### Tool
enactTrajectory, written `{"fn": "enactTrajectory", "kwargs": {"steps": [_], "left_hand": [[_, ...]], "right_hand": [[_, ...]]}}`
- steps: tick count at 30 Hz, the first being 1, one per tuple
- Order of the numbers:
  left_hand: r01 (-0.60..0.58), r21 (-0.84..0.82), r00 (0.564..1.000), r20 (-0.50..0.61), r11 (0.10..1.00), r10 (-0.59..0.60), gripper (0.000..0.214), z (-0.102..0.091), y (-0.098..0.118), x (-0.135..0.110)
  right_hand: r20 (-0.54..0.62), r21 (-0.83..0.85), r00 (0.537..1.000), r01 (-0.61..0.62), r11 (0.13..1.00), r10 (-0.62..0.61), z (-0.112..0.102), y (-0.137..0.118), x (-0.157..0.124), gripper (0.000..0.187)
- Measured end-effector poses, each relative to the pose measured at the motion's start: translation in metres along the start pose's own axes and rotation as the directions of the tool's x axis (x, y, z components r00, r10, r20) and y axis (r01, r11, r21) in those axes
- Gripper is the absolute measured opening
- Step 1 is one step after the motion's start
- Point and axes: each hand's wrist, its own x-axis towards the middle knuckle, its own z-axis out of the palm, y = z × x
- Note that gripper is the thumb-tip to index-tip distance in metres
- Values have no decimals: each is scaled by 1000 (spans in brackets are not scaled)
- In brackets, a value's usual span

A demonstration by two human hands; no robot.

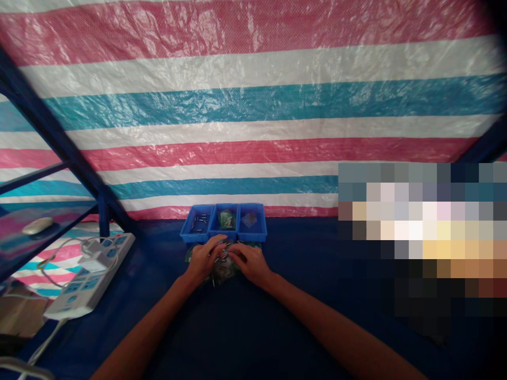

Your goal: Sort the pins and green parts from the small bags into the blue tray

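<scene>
Three plastic trays (230,234) were set along the far edge of the table (301,274). Slim metal pins (225,255) were touched by curled left hand (203,259) and right hand (251,260); any grip could not be told.

This looks like a makeshift workshop bench: a row of blue parts bins (238,228), holding small metal pins (201,220) and plastic bags (226,218), stands on a dark blue worktop (301,264). Striped woven-plastic tarpaulin (253,105) spreads behind the bins like a wall; left of them are a blue metal frame (51,128) and a multi-socket power strip (87,285).
</scene>
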Motion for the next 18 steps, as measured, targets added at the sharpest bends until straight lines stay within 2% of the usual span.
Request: {"fn": "enactTrajectory", "kwargs": {"steps": [4, 9, 13, 18], "left_hand": [[10, -14, 1000, 6, 1000, -10, 29, -2, 2, 2], [17, -37, 998, -57, 999, -19, 28, -4, 2, 2], [-18, -73, 999, -48, 997, 15, 33, -7, 2, 2], [-93, -128, 995, -55, 987, 87, 29, -10, 7, 5]], "right_hand": [[-17, -11, 1000, -18, 1000, 18, -2, -1, 0, 22], [-33, 0, 998, -52, 999, 52, -4, -1, 1, 26], [-37, -20, 997, -74, 997, 73, -4, 0, 1, 29], [-33, -42, 992, -121, 992, 119, -3, 1, 2, 32]]}}
